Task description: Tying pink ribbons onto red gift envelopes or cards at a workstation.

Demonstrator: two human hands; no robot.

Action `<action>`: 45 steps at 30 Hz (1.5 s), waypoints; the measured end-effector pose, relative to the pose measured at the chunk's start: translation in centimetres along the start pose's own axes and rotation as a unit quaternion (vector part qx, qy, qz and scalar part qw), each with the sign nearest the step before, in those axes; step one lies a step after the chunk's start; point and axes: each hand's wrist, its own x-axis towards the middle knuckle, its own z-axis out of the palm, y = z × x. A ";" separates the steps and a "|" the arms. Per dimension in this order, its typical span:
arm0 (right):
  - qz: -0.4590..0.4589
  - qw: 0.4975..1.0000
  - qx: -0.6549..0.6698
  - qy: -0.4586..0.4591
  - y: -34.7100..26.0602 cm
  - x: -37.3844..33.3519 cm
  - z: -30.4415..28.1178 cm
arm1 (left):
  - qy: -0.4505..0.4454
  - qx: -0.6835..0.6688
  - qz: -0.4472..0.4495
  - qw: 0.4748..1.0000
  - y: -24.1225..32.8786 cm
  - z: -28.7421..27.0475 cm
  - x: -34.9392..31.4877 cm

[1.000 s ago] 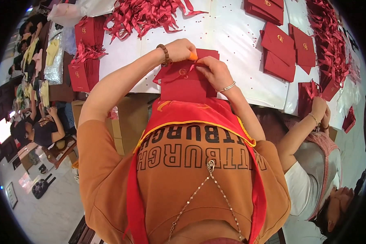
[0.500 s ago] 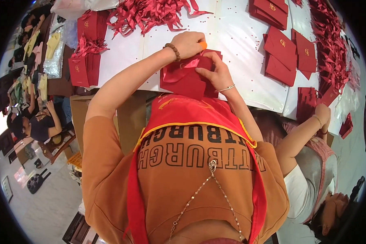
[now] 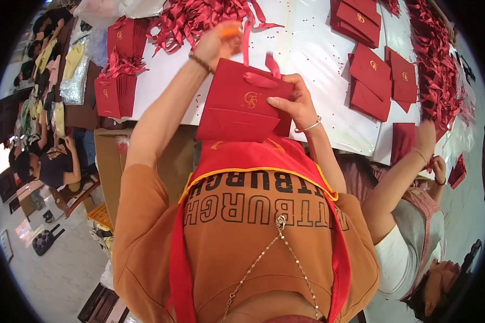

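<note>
My left hand (image 3: pixel 220 42) is raised over the white table (image 3: pixel 318 43), pinching a small orange tool (image 3: pixel 230 32). A red ribbon (image 3: pixel 246 43) runs from it down to a red paper bag (image 3: pixel 234 105). The bag has a gold emblem on its front and a ribbon loop near its top edge. My right hand (image 3: pixel 295 105) grips the bag's right side, thumb across the front, and holds it above the table's near edge.
A heap of red ribbons (image 3: pixel 199 19) lies at the far left of the table, with upright red bags (image 3: pixel 116 94) beside it. Flat red bags (image 3: pixel 369 67) lie to the right. A co-worker's arm (image 3: pixel 399 177) reaches in from the right. A cardboard box (image 3: pixel 106 161) stands below the table.
My left hand has risen away from the bag, drawing the ribbon up. The bag now stands higher, with its front turned to me.
</note>
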 end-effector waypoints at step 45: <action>-0.108 0.667 -0.737 -0.013 2.5 4.2 -0.2 | -0.038 0.626 0.167 0.761 -4.5 -9.5 -11.6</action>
